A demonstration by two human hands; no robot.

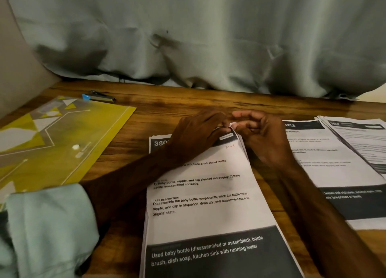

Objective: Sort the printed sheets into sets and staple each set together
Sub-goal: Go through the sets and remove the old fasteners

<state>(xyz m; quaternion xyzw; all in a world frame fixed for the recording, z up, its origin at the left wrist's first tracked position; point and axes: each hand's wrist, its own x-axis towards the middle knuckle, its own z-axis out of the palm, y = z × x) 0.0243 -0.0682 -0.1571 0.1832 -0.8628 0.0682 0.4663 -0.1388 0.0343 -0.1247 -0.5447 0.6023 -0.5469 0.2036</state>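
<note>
A set of printed sheets (206, 211) lies in the middle of the wooden table (188, 104), its top page marked "P-1" in red. My left hand (196, 131) rests on the top of this set, its fingertips at the upper right corner. My right hand (259, 135) pinches that same corner, which is lifted a little. Two more piles lie to the right: one sheet set (325, 169) and another pile (363, 144) overlapping it. A stapler (99, 97) with a blue end lies at the far left of the table, away from both hands.
A yellow folder (54, 144) with grey and white shapes lies at the left. A pale green curtain (208, 37) hangs along the table's far edge. My light green sleeve (48, 229) covers the near left corner.
</note>
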